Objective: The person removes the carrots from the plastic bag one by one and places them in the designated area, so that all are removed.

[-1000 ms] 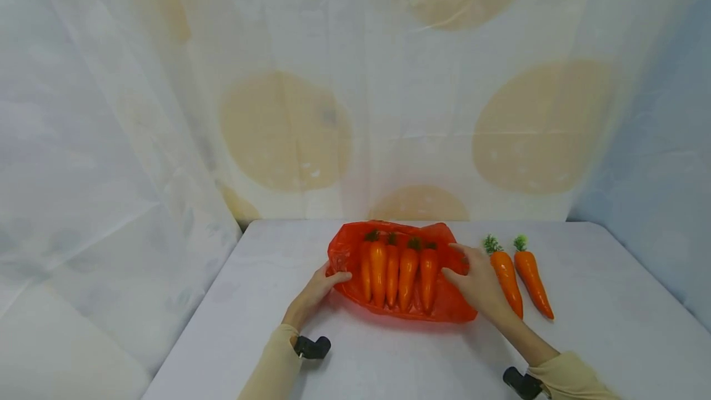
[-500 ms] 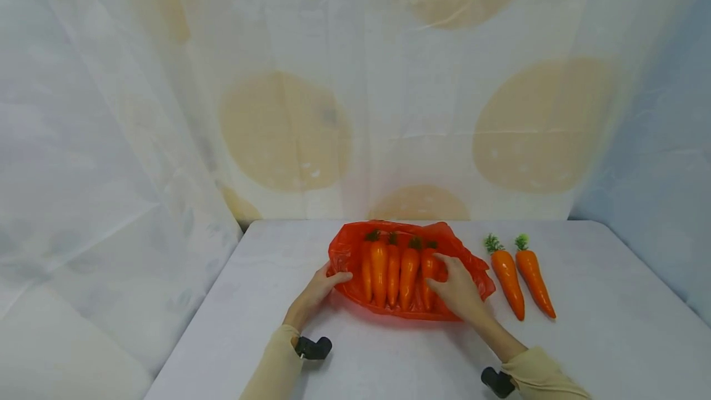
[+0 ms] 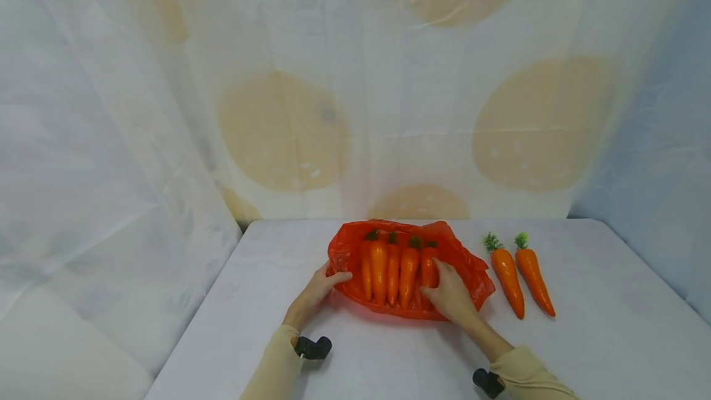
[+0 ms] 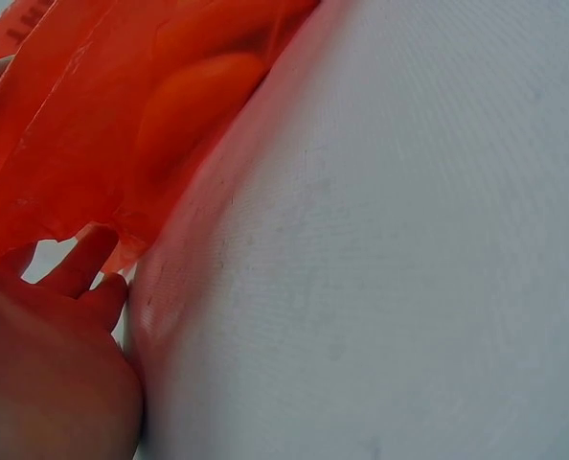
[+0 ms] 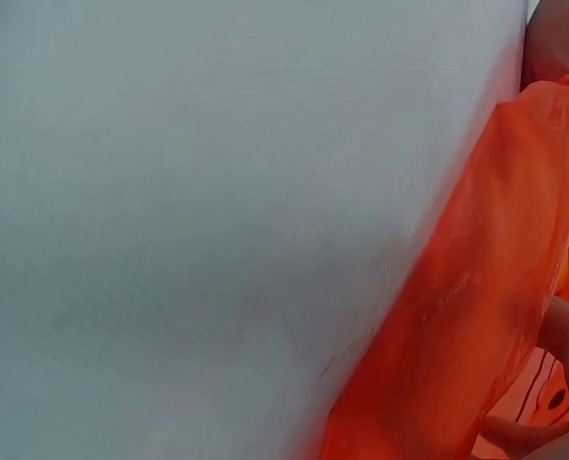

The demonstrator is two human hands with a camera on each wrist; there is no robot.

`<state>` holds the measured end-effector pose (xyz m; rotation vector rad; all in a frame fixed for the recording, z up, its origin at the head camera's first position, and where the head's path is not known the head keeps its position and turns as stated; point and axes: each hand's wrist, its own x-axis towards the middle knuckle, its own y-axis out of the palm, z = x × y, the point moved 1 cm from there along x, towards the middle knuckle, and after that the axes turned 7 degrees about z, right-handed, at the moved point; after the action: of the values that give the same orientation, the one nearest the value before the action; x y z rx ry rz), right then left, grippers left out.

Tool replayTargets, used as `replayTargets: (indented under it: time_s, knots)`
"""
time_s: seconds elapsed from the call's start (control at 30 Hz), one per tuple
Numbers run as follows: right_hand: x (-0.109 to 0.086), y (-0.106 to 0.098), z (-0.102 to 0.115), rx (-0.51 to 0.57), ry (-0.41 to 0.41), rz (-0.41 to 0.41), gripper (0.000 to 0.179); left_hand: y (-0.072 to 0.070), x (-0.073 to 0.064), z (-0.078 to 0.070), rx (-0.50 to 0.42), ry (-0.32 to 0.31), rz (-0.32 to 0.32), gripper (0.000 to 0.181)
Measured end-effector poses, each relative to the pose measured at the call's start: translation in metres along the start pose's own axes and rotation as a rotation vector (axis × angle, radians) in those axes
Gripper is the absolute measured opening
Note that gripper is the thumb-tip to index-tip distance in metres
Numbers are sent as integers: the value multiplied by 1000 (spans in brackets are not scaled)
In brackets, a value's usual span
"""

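Note:
An orange-red plastic bag (image 3: 463, 276) lies spread on its side with its mouth up. Several carrots with dark green tops lie in it in a row, among them the carrot (image 3: 379, 270) near the left. My left hand (image 3: 318, 284) holds the bag's left rim, thumb over the edge and the other fingers behind it. In the left wrist view those fingers (image 4: 85, 264) are partly behind the film. Reaching into the bag's right part, my right hand (image 3: 452, 295) has thumb and fingers round the rightmost carrot (image 3: 429, 264). The bag's side hides part of that grip in the right wrist view.
On the white table (image 3: 600, 350), right of the bag, lie two loose carrots, one nearer (image 3: 507, 283) and one farther right (image 3: 533, 279), with green tops pointing away. A pale curtain (image 3: 411, 159) with tan circles hangs behind the table's back edge.
My right hand has moved left from the bag's right rim to the rightmost carrot inside. The bag's right rim has spread outward to the right. My left hand stays in place.

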<state>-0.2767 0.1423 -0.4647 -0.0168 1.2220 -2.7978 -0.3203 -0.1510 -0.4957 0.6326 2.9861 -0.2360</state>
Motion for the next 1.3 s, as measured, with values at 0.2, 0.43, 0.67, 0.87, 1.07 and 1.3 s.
replayTargets:
  time_s: [0.2, 0.43, 0.67, 0.87, 1.07, 1.3]
  knots:
    - [4, -1, 0, -6, 46, 24, 78, 0, 1, -2, -26, 0, 1, 59]
    - [4, -4, 0, -26, 69, 70, 77, 1, 2, -2, -28, 5, 1, 59]
    - [4, -8, -3, -44, 72, 120, 73, 1, 4, 0, -15, 8, 4, 61]
    - [6, -10, -3, -51, 79, 151, 68, 1, 2, 2, -28, 6, 3, 62]
    - [10, -9, -1, -56, 87, 136, 68, 2, 0, 1, -32, 4, -4, 62]
    - [16, -8, 1, -78, 89, 100, 68, 1, 0, 0, -22, 18, 0, 59]
